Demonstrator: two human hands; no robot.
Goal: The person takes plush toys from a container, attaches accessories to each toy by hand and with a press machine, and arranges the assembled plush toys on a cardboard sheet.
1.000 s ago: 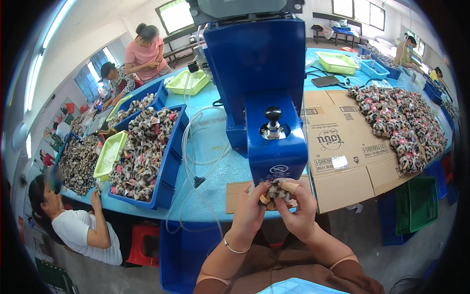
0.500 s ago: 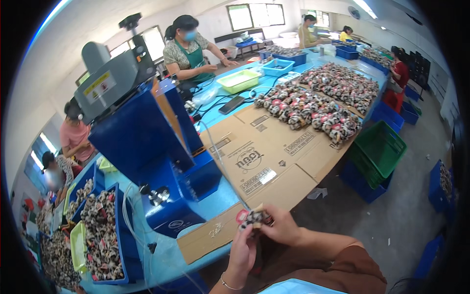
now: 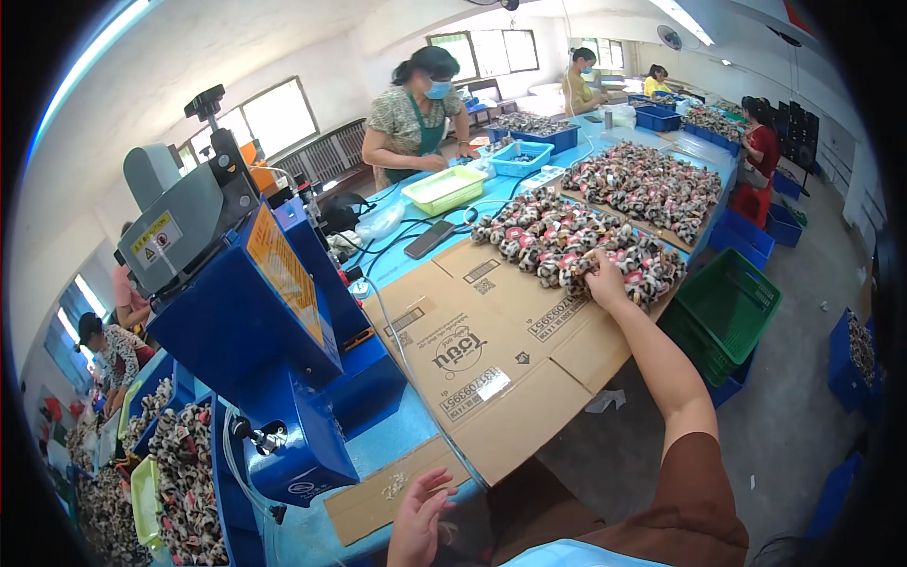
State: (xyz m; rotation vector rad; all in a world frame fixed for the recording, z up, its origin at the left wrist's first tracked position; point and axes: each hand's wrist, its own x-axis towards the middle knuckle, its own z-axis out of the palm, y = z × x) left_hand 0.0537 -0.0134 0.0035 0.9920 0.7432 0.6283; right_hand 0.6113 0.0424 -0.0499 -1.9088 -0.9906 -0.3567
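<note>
My right hand (image 3: 607,282) is stretched out to the near edge of a cluster of small spotted plush toys (image 3: 553,238), black, white and tan with red patches. Its fingers close around one plush toy (image 3: 574,273) at that edge, and they partly cover it. The toys lie in packed rows on a flattened cardboard sheet (image 3: 515,331). Low in the view, my left hand (image 3: 422,520) hovers near the table's front edge with nothing in it, its fingers loosely curled and apart. A strip of cardboard (image 3: 364,501) lies just beyond it.
A blue bench machine (image 3: 241,302) stands left, with a hose and cables beside it. Blue bins of plush toys (image 3: 184,482) fill the far left. A phone (image 3: 430,239) and a yellow-green basket (image 3: 444,189) lie behind the cardboard. Green crates (image 3: 727,307) stand right. Co-workers sit or stand around.
My right hand has moved from in front of me, where both hands held a plush toy, out to the toy cluster. The left hand has let go and dropped lower left. The view has shifted.
</note>
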